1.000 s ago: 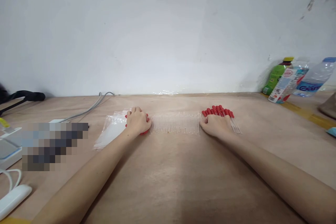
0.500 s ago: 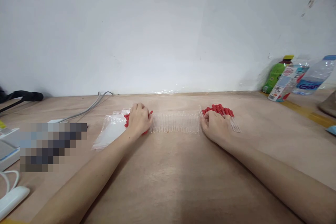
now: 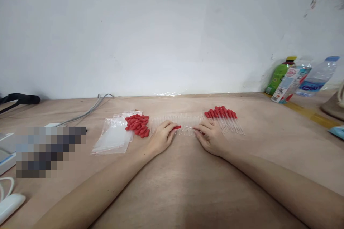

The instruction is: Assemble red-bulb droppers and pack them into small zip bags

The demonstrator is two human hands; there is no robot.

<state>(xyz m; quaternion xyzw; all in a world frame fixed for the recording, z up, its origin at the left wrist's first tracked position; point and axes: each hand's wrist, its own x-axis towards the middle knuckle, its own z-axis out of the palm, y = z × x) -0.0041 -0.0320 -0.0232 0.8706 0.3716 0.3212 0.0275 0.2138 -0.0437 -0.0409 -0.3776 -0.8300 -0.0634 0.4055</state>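
Observation:
My left hand (image 3: 163, 135) pinches a red rubber bulb (image 3: 176, 127), its end pointing right. Facing it, my right hand (image 3: 211, 136) grips a thin clear glass dropper tube (image 3: 189, 127) whose tip points left. A small gap separates the bulb from the tube. Behind and beneath both hands lies a row of clear tubes (image 3: 177, 118), side by side on the table. Left of my left hand sits a pile of loose red bulbs (image 3: 137, 125), partly over clear plastic bags (image 3: 114, 137). Beyond my right hand, several droppers with red bulbs fitted (image 3: 224, 114) lie together.
Bottles (image 3: 279, 77) and a carton (image 3: 291, 84) stand at the back right near yellow tape (image 3: 309, 113). A grey cable (image 3: 88, 110) and a blurred-out patch (image 3: 51, 152) are on the left. A white wall (image 3: 161, 35) closes off the table's back.
My left hand has moved right from the bulb pile and now holds a red bulb. My right hand has shifted slightly left, lifting a tube from the row's right end. The view has turned slightly.

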